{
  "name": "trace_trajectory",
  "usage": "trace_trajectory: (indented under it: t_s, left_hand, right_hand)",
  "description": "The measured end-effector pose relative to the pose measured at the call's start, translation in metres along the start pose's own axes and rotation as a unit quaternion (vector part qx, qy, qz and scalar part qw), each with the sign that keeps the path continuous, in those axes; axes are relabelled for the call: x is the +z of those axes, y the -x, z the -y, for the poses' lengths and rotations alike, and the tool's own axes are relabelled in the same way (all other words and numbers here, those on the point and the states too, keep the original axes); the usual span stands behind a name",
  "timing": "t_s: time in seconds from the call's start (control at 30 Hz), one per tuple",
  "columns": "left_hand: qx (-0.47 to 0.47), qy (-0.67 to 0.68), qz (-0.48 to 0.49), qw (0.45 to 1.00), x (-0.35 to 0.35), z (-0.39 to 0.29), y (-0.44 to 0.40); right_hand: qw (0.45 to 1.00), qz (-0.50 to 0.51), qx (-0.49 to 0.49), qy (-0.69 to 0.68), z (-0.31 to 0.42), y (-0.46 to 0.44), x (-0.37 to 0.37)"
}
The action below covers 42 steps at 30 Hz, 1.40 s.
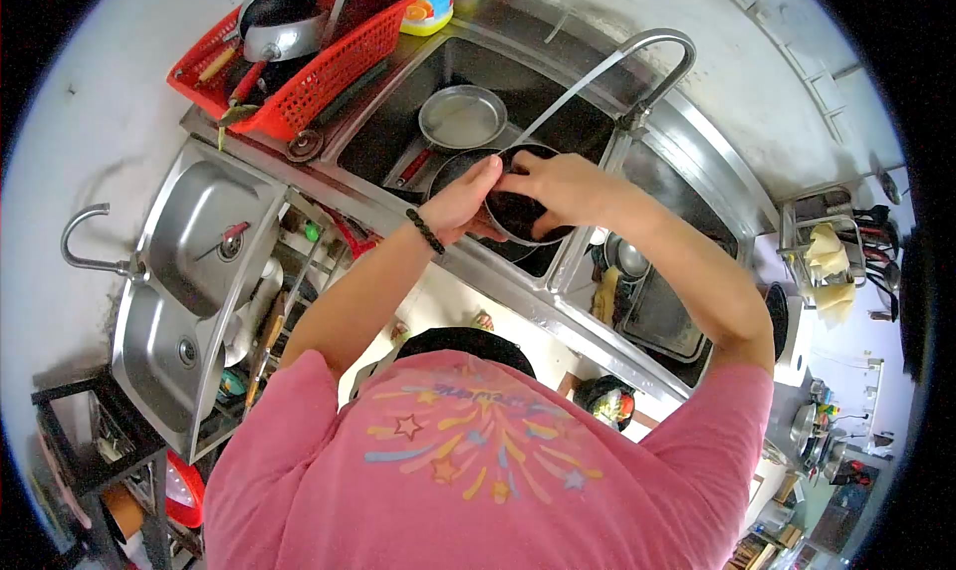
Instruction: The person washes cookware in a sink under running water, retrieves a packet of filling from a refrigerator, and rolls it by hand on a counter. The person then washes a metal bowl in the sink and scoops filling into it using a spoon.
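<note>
Over the sink [393,102], my left hand [466,204] grips the left side of a dark round pot [518,212], with a bracelet on that wrist. My right hand [558,194] reaches over the pot with its fingers bent down into the opening; what they touch inside is hidden. Water runs from the curved faucet [682,67] down to the pot. Another dark round vessel [453,172] shows partly behind my left hand. Beyond it a pan [462,117] with a red handle lies in the basin.
A red basket [289,107] with pots stands at the upper left, beside a yellow bottle [428,2]. The right basin holds a metal bowl [625,256] and a tray [662,321]. Another double sink [204,207] is at the left.
</note>
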<state>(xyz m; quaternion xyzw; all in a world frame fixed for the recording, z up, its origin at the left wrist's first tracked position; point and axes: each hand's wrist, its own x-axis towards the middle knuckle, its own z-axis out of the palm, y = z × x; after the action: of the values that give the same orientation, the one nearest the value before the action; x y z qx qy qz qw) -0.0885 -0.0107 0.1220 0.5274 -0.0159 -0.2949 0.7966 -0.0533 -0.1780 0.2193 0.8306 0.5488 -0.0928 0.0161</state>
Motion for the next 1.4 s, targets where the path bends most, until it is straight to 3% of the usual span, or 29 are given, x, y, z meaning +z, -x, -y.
trace_trajectory:
  t_s: [0.13,0.2,0.33,0.43,0.5,0.57,0.63,0.7,0.83,1.07,1.17,1.3,1.37,1.4]
  left_hand:
    - [0.003,0.021,0.01,1.0,0.0,0.002,0.0]
    - [0.002,0.037,-0.005,0.999,0.002,0.004,-0.001]
    - [-0.004,0.042,-0.048,0.998,0.003,0.014,-0.002]
    - [-0.038,0.049,-0.079,0.995,0.0,0.024,-0.001]
    - [-0.034,0.04,-0.089,0.995,-0.004,0.031,0.004]
    - [-0.023,0.041,-0.078,0.996,-0.013,0.041,0.001]
    - [-0.028,0.043,-0.084,0.995,-0.017,0.057,0.0]
    - [-0.031,0.044,-0.092,0.994,-0.015,0.065,0.003]
    - [0.008,0.059,-0.128,0.99,-0.01,0.09,0.02]
    - [-0.013,0.099,-0.202,0.974,-0.027,0.088,0.05]
    - [-0.004,0.092,-0.247,0.965,-0.036,0.094,0.058]
    - [-0.019,0.098,-0.256,0.962,-0.047,0.098,0.08]
    - [-0.021,0.095,-0.259,0.961,-0.061,0.116,0.08]
    - [-0.007,0.096,-0.281,0.955,-0.059,0.113,0.086]
  right_hand:
    - [1.0,-0.005,-0.001,-0.01,-0.001,-0.004,0.017]
    - [0.998,-0.011,0.065,-0.004,-0.005,-0.008,0.025]
    - [0.995,-0.034,0.088,0.012,-0.019,-0.012,0.054]
    - [0.989,-0.004,0.142,-0.038,-0.018,-0.01,0.05]
    - [0.97,0.04,0.11,-0.211,-0.008,0.002,0.025]
    - [0.969,0.098,0.112,-0.197,-0.01,0.005,0.021]
    - [0.997,0.04,0.001,-0.06,-0.018,0.008,0.041]
    - [0.988,0.12,0.091,-0.017,0.006,0.007,0.059]
    - [0.991,0.061,0.105,0.056,0.036,-0.003,0.109]
    - [0.994,-0.029,0.107,-0.013,0.035,-0.055,0.135]
    - [0.987,0.042,0.15,-0.036,0.041,-0.074,0.134]
    - [0.981,0.074,0.118,-0.138,0.049,-0.074,0.11]
    - [0.954,0.133,-0.005,-0.27,0.04,-0.074,0.089]
    - [0.954,0.141,-0.01,-0.262,0.034,-0.08,0.091]
